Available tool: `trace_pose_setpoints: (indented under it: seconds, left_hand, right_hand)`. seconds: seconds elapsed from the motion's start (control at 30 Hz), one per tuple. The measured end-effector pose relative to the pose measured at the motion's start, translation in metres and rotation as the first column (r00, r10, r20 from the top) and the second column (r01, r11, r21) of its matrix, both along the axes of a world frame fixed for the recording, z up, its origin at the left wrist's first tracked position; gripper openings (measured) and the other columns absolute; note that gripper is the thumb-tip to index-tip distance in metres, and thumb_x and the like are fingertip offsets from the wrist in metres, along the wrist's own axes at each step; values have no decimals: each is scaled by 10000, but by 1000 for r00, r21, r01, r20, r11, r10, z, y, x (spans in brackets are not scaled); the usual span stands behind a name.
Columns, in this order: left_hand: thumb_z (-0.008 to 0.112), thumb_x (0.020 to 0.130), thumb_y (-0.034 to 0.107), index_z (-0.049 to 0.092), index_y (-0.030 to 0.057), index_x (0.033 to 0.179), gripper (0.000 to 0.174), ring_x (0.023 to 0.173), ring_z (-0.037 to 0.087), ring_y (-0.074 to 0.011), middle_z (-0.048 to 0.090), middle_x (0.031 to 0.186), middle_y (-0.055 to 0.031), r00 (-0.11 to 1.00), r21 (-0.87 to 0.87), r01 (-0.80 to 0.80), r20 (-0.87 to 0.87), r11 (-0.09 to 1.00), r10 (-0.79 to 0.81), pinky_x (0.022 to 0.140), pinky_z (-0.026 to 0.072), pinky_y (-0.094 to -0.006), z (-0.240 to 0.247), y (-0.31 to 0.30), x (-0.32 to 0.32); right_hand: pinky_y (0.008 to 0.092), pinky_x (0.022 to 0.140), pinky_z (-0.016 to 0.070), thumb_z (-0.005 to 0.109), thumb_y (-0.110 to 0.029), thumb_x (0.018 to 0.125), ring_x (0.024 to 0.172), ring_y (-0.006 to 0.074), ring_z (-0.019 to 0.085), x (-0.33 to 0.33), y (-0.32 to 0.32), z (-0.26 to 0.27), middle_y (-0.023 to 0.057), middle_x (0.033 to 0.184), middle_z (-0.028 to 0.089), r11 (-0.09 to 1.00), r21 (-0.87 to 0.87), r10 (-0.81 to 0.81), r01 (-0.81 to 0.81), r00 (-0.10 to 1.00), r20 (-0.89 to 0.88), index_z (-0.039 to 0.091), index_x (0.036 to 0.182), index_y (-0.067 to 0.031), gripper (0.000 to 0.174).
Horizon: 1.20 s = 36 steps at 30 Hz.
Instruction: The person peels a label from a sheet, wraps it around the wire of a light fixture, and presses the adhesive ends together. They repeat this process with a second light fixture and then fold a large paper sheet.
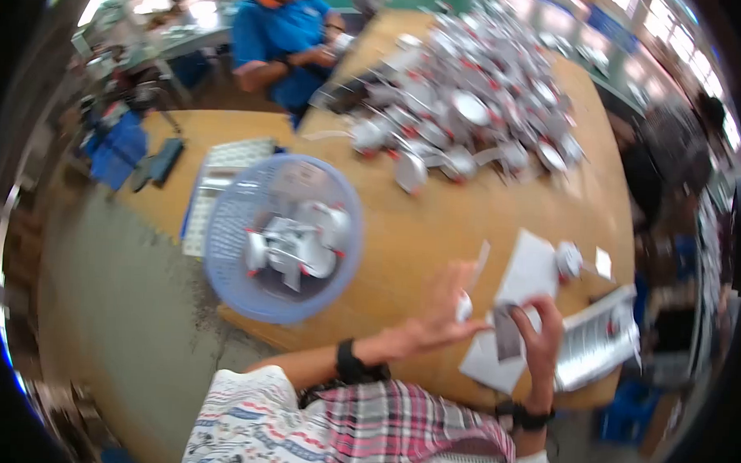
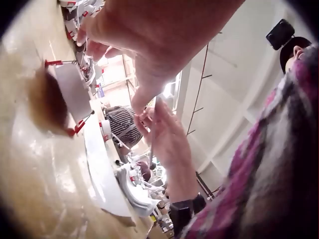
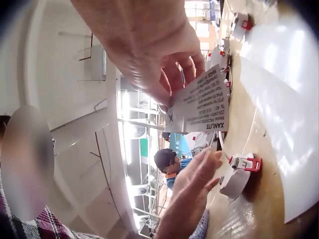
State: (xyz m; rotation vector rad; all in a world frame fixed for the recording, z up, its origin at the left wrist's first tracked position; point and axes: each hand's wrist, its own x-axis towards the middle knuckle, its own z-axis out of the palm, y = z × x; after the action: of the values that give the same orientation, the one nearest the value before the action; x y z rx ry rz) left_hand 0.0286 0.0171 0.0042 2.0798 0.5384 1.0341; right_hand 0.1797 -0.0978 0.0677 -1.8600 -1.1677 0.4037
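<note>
- The right hand, at 5 o'clock in the head view, pinches a small grey-and-white printed paper slip between thumb and curled fingers, holding it above the wooden table.
- The left hand, at 9 o'clock from the slip, is wide open with its fingers stretched towards it.
- A small white round fitting with a red spring clip lies on the table just beside the left fingertips; whether they touch is unclear.
- Plain white paper sheets lie under and at 12 o'clock from the slip.
- A stack of printed leaflets sits at 3 o'clock from the right hand.
- A round pale-blue plastic basket, at 10 o'clock from the left hand, holds several such fittings.
- A big heap of white fittings fills the table at 12 o'clock.
</note>
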Motion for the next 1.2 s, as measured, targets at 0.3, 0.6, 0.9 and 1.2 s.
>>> trace_pose_setpoints:
  seconds: [0.3,0.6,0.9,1.2]
  left_hand:
    - [710,758,154,608,17,845,192,732,560,-146,591,809,-63,938,-611,289,28,737,-345,659,440,-265,26,8,0]
    - [624,861,189,612,14,971,207,840,561,-74,634,885,-24,951,-906,280,218,317,-218,790,423,-235,31,20,1]
    - [752,716,345,208,-53,1360,932,1153,398,-291,411,1199,-177,907,-261,48,-394,964,-151,965,320,-393,-3,13,-11]
    - [685,794,287,256,-67,1340,779,1089,503,-194,488,1195,-158,984,-872,171,129,458,-121,870,414,-297,9,37,-8]
  right_hand:
    - [298,746,450,680,-78,757,817,196,572,-13,11,14,92,829,601,991,51,127,-120,981,-150,561,960,-16,243]
    - [244,725,462,659,-163,828,787,96,566,11,-1,-18,41,868,610,994,-31,68,-106,807,-587,586,1025,-4,263]
    - [189,552,404,646,-162,835,628,34,507,22,9,-24,-10,669,580,995,-94,-85,42,853,-515,645,883,26,194]
    - [204,606,429,639,-174,832,676,58,534,19,21,-26,19,735,604,983,-130,20,-128,785,-619,645,900,39,223]
